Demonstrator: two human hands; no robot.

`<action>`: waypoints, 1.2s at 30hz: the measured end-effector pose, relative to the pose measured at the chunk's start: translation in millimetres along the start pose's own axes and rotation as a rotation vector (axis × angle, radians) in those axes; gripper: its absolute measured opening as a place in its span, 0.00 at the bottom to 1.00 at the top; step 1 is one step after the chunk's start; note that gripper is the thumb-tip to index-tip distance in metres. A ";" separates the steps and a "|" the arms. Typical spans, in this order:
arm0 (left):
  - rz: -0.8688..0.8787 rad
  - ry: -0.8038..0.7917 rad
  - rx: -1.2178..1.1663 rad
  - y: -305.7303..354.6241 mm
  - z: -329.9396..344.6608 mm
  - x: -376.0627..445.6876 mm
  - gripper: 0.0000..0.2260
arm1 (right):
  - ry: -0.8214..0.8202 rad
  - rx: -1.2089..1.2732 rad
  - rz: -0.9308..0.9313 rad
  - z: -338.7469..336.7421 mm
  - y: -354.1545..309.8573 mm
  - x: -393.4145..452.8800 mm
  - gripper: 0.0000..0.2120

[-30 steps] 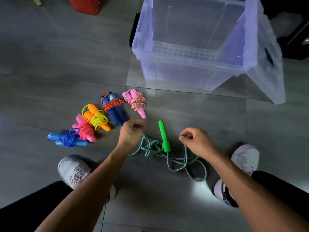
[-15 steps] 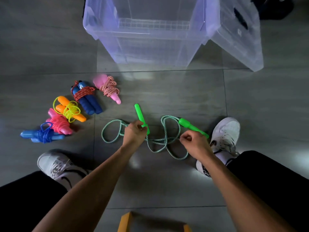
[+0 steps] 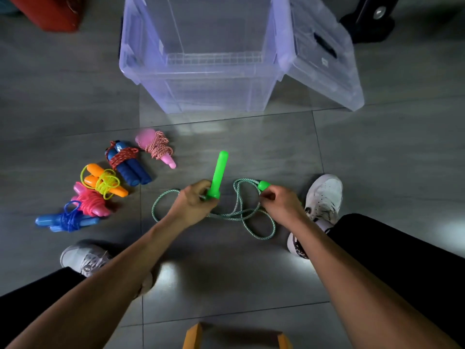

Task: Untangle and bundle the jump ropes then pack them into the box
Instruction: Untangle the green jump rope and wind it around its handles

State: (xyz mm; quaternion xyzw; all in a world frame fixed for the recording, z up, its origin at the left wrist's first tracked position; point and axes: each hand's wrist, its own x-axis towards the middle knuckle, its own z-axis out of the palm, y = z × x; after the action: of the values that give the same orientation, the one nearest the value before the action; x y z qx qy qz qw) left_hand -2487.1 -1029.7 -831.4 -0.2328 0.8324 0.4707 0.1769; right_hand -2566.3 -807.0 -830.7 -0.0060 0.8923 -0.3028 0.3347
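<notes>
The green rope [image 3: 241, 215] is lying in loose loops on the floor [image 3: 226, 273] between the hands. The left hand [image 3: 193, 202] is gripping one green handle [image 3: 218, 176], which is pointing far; the right hand [image 3: 281, 205] is curling round the other handle [image 3: 263, 185]. Five bundled ropes [image 3: 105, 182] are lying to the left, and the open box [image 3: 201, 59] is standing on the far side.

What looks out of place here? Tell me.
Only the green rope: it sprawls in loose loops on the floor while five others lie bundled. The left hand and right hand each hold a handle. The box holds none yet.
</notes>
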 end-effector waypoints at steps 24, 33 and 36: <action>-0.023 0.066 -0.040 -1.7 16.9 -52.9 0.05 | 0.069 -0.770 -0.070 32.7 49.1 70.6 0.13; 0.244 0.059 0.401 17.3 -27.9 -69.3 0.15 | -0.060 -0.374 -0.149 -16.2 -27.0 14.0 0.12; 0.476 0.076 0.638 46.3 -50.2 -90.9 0.14 | -0.076 -0.259 -0.201 -40.9 -64.3 -23.9 0.09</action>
State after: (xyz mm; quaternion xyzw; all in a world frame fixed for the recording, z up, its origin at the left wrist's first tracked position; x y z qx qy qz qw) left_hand -2441.2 -1032.4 -727.5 0.0158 0.9735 0.2072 0.0953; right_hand -2584.7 -832.5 -757.2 -0.1497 0.9055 -0.2166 0.3326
